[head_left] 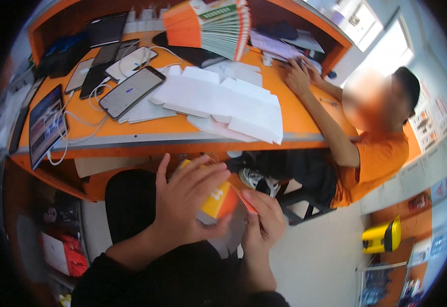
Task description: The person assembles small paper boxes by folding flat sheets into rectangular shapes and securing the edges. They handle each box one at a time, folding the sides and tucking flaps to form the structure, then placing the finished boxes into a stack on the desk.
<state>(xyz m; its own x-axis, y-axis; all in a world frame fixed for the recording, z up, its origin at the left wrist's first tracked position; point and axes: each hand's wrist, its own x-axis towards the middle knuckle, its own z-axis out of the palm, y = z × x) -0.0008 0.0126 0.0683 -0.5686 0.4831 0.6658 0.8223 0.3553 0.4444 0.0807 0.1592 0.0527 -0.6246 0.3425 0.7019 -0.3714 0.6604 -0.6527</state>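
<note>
A small yellow and orange cardboard box (218,203) is in front of me, below the desk's front edge. My left hand (185,197) comes round its left side, fingers stretched across the top and thumb beneath, so part of the box is hidden. At its right end, my right hand (263,217) pinches an orange edge of the box, likely a flap, between thumb and fingers. Beyond my hands, flattened white cartons (228,105) lie overlapping on the orange desk (95,130).
Several phones and tablets with white cables, including a lit phone (133,92) and a tablet (48,125), cover the desk's left. A fanned stack of orange and green boxes (208,28) stands behind. At right, a person in an orange shirt (382,161) sits with hands on the desk.
</note>
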